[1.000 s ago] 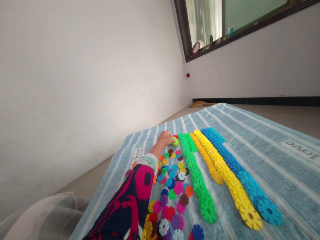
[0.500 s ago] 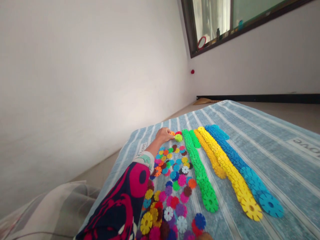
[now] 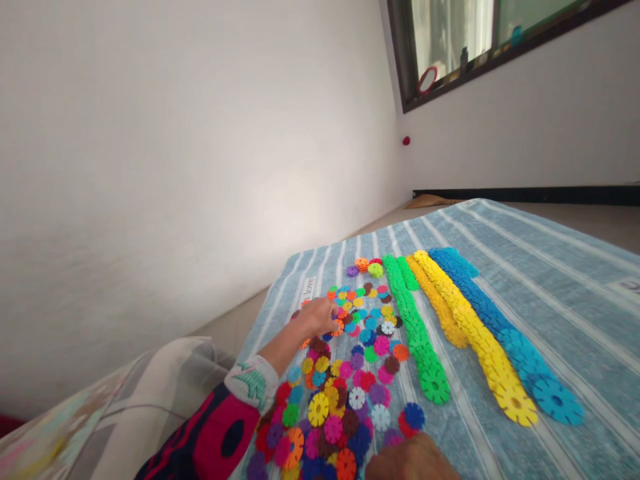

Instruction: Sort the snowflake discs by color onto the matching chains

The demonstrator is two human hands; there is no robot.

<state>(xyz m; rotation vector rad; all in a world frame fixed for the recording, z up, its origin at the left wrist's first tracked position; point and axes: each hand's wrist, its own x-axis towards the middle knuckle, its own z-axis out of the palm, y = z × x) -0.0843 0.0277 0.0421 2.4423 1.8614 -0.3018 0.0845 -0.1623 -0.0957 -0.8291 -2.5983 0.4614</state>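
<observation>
My left hand (image 3: 320, 317) is low over a spread of mixed-colour snowflake discs (image 3: 319, 409), its fingers drawn together. Their tips touch or hover at the edge of an orange snowflake disc (image 3: 339, 327); whether anything is between them is hidden. At the bottom edge, only the back of my right hand (image 3: 413, 460) shows, near a dark blue disc (image 3: 415, 415); its fingers are hidden. Beyond the spread sit small groups: an orange stack (image 3: 361, 265), a lime disc (image 3: 375, 270) and a purple disc (image 3: 353, 271).
Long overlapping rows of green (image 3: 415, 327), yellow (image 3: 475, 333) and blue discs (image 3: 520, 353) run along the right of the spread. Everything lies on a blue striped cloth (image 3: 565, 300). A wall (image 3: 175, 167) stands at left; striped fabric (image 3: 150, 393) lies lower left.
My left hand has left the far orange stack and come back nearer, over the mixed discs. The purple disc beside that stack now shows. More of my right hand is visible; the view has shifted.
</observation>
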